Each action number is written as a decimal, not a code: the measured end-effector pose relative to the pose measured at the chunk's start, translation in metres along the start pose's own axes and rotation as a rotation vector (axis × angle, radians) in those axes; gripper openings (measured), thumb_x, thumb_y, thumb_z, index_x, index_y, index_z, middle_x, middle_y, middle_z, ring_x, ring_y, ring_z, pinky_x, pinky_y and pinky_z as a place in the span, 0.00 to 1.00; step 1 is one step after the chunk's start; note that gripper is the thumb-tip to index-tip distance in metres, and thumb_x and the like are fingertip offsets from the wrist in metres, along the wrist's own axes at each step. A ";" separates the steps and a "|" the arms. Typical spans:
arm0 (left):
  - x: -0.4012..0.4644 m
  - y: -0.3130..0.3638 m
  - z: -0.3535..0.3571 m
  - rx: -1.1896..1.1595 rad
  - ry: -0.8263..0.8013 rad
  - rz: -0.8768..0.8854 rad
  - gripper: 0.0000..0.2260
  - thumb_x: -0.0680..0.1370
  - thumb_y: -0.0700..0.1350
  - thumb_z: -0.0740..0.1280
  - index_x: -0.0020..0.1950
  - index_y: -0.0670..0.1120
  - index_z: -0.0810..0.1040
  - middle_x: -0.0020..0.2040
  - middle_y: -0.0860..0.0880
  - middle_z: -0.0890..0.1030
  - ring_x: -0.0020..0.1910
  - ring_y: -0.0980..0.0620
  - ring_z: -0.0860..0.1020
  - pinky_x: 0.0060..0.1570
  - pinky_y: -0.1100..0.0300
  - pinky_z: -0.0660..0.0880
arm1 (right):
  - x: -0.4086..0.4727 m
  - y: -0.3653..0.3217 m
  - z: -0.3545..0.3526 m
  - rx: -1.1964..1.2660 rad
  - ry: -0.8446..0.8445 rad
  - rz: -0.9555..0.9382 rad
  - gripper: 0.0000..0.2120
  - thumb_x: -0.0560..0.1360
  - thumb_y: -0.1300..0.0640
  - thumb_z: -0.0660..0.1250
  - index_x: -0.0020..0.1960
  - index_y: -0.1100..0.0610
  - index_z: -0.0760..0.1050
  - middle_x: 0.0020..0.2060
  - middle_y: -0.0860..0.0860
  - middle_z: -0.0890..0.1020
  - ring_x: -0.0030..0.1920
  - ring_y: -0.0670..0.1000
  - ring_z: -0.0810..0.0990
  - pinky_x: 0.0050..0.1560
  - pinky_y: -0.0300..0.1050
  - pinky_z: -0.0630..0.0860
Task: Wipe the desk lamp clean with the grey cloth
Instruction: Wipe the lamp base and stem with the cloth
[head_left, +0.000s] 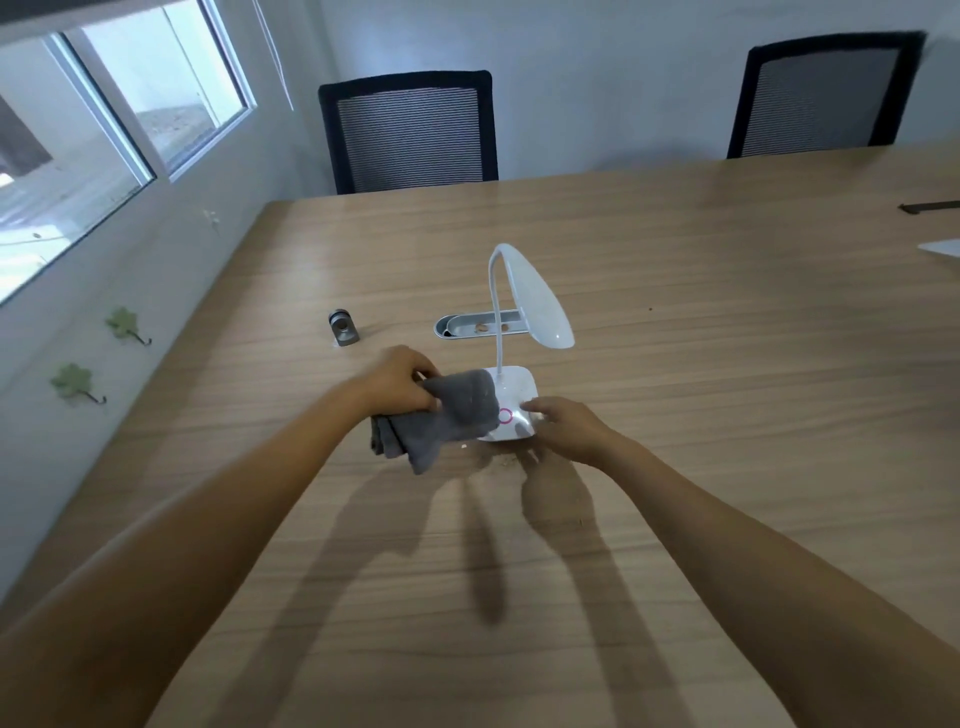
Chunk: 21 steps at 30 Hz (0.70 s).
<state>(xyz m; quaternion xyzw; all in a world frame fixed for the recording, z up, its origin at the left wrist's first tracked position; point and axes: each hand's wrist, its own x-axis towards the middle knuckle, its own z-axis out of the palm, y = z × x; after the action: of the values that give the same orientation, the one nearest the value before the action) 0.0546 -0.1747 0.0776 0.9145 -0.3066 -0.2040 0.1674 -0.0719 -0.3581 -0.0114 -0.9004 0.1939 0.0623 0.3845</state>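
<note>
A white desk lamp (537, 296) stands on the wooden table (727, 364), with a curved neck, an oval head tilted down and a square base bearing a pink ring. The folded grey cloth (452, 415) lies over the base's left part and hangs off its near-left side. My left hand (400, 384) grips the cloth's upper left edge. My right hand (569, 426) rests with its fingers on the base's near-right corner, holding it.
A grey cable slot (467, 326) is set in the table behind the lamp. A small metal cylinder (343, 328) stands to its left. Two black mesh chairs (410, 130) stand at the far edge. The wall with the window is on the left.
</note>
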 end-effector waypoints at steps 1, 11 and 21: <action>0.001 -0.002 0.001 -0.133 0.020 -0.061 0.14 0.70 0.40 0.73 0.55 0.40 0.83 0.47 0.44 0.82 0.46 0.49 0.77 0.41 0.61 0.73 | -0.002 -0.004 0.001 0.139 0.031 0.019 0.21 0.76 0.62 0.57 0.68 0.58 0.70 0.69 0.54 0.72 0.69 0.54 0.70 0.66 0.43 0.66; 0.002 0.000 0.024 -0.965 -0.210 -0.373 0.03 0.75 0.37 0.67 0.47 0.39 0.76 0.38 0.44 0.78 0.34 0.49 0.76 0.25 0.63 0.73 | -0.009 -0.020 0.014 1.188 -0.177 0.489 0.24 0.72 0.45 0.68 0.55 0.64 0.70 0.46 0.58 0.77 0.52 0.56 0.77 0.60 0.48 0.74; 0.004 0.009 0.047 -1.043 -0.184 -0.426 0.04 0.72 0.35 0.71 0.44 0.39 0.77 0.41 0.45 0.79 0.40 0.50 0.79 0.32 0.59 0.81 | -0.006 -0.030 0.018 1.332 -0.058 0.506 0.07 0.76 0.56 0.65 0.42 0.59 0.74 0.39 0.54 0.78 0.38 0.51 0.76 0.40 0.41 0.73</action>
<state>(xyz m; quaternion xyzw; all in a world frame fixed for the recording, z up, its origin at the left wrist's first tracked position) 0.0307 -0.1923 0.0404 0.7311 0.0127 -0.4362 0.5244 -0.0654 -0.3246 -0.0024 -0.3996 0.3834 0.0418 0.8316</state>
